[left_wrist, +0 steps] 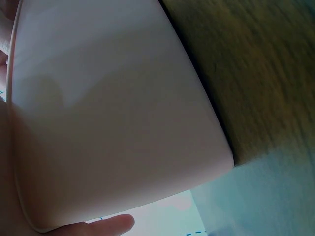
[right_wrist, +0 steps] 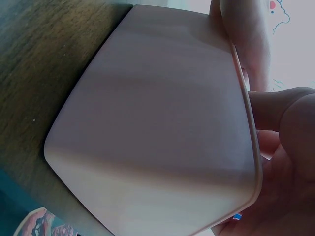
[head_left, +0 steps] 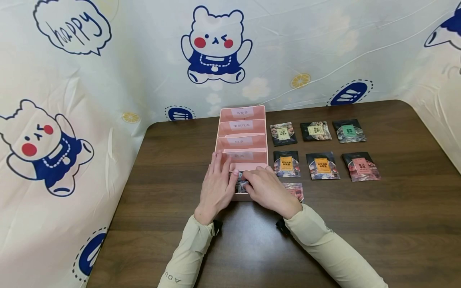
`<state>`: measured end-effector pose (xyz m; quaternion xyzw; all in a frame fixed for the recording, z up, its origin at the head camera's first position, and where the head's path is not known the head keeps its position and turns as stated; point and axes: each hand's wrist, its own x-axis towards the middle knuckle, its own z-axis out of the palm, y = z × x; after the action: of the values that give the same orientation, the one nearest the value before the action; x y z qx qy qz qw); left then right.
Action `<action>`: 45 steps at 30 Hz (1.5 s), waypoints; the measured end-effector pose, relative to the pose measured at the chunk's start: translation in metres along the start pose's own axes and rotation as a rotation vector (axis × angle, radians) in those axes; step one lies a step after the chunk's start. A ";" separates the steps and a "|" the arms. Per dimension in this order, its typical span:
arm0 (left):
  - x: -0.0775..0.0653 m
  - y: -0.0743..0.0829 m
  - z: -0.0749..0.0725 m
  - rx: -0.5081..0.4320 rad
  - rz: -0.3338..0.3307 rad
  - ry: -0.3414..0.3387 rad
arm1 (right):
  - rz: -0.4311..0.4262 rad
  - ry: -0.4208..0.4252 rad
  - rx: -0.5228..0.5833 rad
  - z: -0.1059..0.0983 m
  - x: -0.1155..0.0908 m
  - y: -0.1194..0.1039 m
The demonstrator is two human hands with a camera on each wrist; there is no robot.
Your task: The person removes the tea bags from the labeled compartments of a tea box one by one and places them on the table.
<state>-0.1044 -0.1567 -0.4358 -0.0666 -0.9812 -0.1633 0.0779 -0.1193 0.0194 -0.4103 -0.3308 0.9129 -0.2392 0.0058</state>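
Observation:
A long pink divided box (head_left: 266, 140) stands on the table, its compartments bearing paper labels. My left hand (head_left: 216, 186) lies along the left side of the box near its front, fingers fairly straight and thumb over the front compartment. Bent fingers of my right hand (head_left: 270, 188) reach over the front right rim into that compartment. Dark, patterned tea sachets (head_left: 241, 186) show there between the two hands. Whether the right fingertips pinch a sachet or only touch it is hidden. In both wrist views the plain outer wall (left_wrist: 123, 113) of the box fills most of the picture.
Right of the box, tea sachets lie in rows: green-labelled (head_left: 349, 131), orange-labelled (head_left: 323, 165) and pink-labelled (head_left: 361, 166) among them. Another pink sachet (head_left: 297, 191) is partly behind the right hand. A printed cloth (head_left: 144, 60) hangs behind the brown wooden table (head_left: 173, 160).

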 end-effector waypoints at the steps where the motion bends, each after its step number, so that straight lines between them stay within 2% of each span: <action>1: 0.000 0.000 0.000 0.001 0.000 0.001 | 0.001 -0.001 0.000 0.000 0.000 0.000; 12: -0.001 0.000 0.001 0.000 0.011 0.025 | -0.001 0.000 -0.008 0.000 0.000 0.000; 20: 0.000 0.000 0.000 0.004 0.000 0.001 | -0.001 0.005 -0.001 0.000 0.000 0.000; 34: 0.000 0.000 0.000 -0.009 -0.007 -0.001 | -0.008 0.010 -0.011 -0.003 -0.002 -0.001; 45: -0.001 0.000 0.001 -0.025 0.011 0.036 | 0.045 0.064 0.050 -0.014 -0.009 0.008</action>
<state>-0.1035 -0.1570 -0.4367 -0.0699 -0.9771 -0.1765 0.0957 -0.1198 0.0360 -0.4026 -0.3024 0.9135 -0.2722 -0.0097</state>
